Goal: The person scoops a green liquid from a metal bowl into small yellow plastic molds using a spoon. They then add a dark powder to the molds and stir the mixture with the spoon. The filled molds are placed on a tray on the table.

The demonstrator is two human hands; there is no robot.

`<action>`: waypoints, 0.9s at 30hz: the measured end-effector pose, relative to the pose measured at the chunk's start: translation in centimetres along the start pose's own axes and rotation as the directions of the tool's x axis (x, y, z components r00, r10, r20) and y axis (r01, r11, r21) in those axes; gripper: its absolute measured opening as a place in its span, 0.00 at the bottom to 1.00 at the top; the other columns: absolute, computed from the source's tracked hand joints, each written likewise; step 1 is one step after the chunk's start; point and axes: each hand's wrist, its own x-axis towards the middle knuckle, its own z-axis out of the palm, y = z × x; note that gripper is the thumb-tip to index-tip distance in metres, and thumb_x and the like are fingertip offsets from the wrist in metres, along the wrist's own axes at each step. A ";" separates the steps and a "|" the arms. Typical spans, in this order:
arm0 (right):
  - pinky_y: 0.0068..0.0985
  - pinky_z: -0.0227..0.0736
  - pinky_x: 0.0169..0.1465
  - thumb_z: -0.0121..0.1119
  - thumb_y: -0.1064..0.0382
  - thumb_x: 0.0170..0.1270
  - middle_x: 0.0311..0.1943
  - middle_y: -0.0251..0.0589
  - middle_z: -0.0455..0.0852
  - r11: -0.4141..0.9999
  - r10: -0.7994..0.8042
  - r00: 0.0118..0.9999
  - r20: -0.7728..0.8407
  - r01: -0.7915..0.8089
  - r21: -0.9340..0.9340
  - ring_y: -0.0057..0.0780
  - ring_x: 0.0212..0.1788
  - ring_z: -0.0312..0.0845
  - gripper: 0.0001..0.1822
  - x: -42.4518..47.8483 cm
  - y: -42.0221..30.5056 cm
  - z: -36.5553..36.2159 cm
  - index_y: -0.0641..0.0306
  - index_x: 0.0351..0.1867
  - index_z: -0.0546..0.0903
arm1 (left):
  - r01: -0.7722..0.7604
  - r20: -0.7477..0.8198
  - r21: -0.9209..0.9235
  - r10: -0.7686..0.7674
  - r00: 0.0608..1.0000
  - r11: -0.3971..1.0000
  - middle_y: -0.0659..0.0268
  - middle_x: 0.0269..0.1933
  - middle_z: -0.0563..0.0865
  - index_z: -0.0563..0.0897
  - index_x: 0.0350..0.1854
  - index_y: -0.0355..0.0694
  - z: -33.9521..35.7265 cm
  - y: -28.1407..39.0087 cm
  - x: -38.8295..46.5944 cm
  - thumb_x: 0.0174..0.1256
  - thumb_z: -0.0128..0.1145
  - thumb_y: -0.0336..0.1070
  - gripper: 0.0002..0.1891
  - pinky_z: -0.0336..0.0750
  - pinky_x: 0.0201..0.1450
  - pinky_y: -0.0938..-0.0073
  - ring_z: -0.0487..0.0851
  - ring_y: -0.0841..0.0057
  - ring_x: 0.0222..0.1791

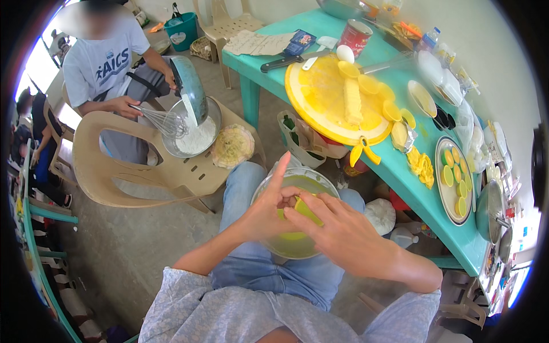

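My left hand [270, 206] and my right hand [330, 218] meet above a bowl [326, 176] with pale green contents, held between my knees. Between the fingers of both hands is a small yellow-green cup [309, 208], partly covered by them. My left index finger points up and away from it. More yellow-green shows in or over the bowl below my hands; I cannot tell its shape. On the turquoise table, a round yellow citrus-patterned board [317, 103] carries a block of butter or margarine [352, 100] and small yellow cups [369, 84].
A plate of filled small cups [438, 158], a knife [274, 64], a can [355, 36] and an egg [345, 54] are on the table. At left, a person [107, 64] tips a pan over a metal bowl of flour-like powder [195, 139] on a plastic chair [103, 180].
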 end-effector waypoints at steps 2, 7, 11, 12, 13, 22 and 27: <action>0.34 0.72 0.50 0.61 0.73 0.45 0.50 0.50 0.71 0.999 -0.005 1.000 -0.004 0.004 -0.040 0.46 0.52 0.71 0.36 0.0 0.1 0.2 0.64 0.62 0.67 | -0.004 0.007 -0.018 0.004 1.000 1.000 0.62 0.51 0.79 0.26 0.73 0.53 0.0 -0.1 0.1 0.50 0.67 0.22 0.63 0.72 0.49 0.78 0.77 0.81 0.43; 0.31 0.71 0.46 0.62 0.72 0.43 0.50 0.48 0.71 0.992 0.001 1.000 -0.010 -0.002 -0.129 0.42 0.47 0.72 0.36 0.0 0.3 0.4 0.61 0.60 0.69 | -0.031 0.022 0.043 0.030 0.999 0.999 0.64 0.50 0.80 0.26 0.73 0.53 0.0 -0.1 0.1 0.48 0.64 0.20 0.63 0.70 0.45 0.80 0.76 0.82 0.39; 0.30 0.72 0.43 0.64 0.72 0.41 0.50 0.48 0.71 0.990 0.002 1.000 -0.018 -0.005 -0.139 0.40 0.43 0.73 0.35 0.0 0.5 0.7 0.60 0.58 0.70 | -0.031 0.015 0.066 0.030 0.999 0.997 0.66 0.48 0.79 0.26 0.73 0.53 0.1 0.0 0.2 0.47 0.63 0.19 0.63 0.70 0.45 0.80 0.74 0.83 0.38; 0.29 0.72 0.42 0.64 0.72 0.40 0.50 0.48 0.71 0.990 0.006 1.000 -0.010 -0.008 -0.141 0.40 0.42 0.73 0.36 0.0 0.5 0.8 0.60 0.58 0.70 | -0.029 0.015 0.066 0.028 1.000 0.997 0.66 0.48 0.79 0.26 0.73 0.53 0.1 0.0 0.2 0.47 0.64 0.19 0.63 0.69 0.45 0.80 0.74 0.83 0.38; 0.29 0.72 0.41 0.64 0.72 0.40 0.50 0.48 0.71 0.989 0.012 1.000 0.002 -0.011 -0.146 0.40 0.42 0.73 0.36 -0.1 0.6 0.8 0.60 0.58 0.70 | -0.021 0.018 0.055 0.021 1.000 0.998 0.67 0.48 0.79 0.26 0.73 0.53 0.1 0.1 0.2 0.46 0.64 0.19 0.63 0.69 0.45 0.80 0.74 0.83 0.38; 0.28 0.74 0.37 0.66 0.73 0.37 0.48 0.48 0.71 0.993 0.027 0.998 0.051 -0.022 -0.112 0.39 0.39 0.76 0.33 -0.3 0.7 1.2 0.65 0.52 0.72 | 0.013 0.027 0.035 -0.014 1.000 0.999 0.67 0.49 0.80 0.25 0.73 0.55 0.4 0.3 0.1 0.44 0.65 0.19 0.65 0.70 0.47 0.78 0.73 0.82 0.37; 0.27 0.76 0.31 0.66 0.75 0.35 0.45 0.48 0.72 0.998 0.024 0.999 0.025 -0.023 -0.053 0.38 0.36 0.78 0.27 -0.2 0.7 1.3 0.66 0.44 0.72 | 0.009 0.040 -0.008 -0.009 0.999 1.000 0.67 0.48 0.80 0.25 0.73 0.55 0.4 0.0 -0.1 0.43 0.66 0.19 0.66 0.70 0.49 0.76 0.74 0.81 0.38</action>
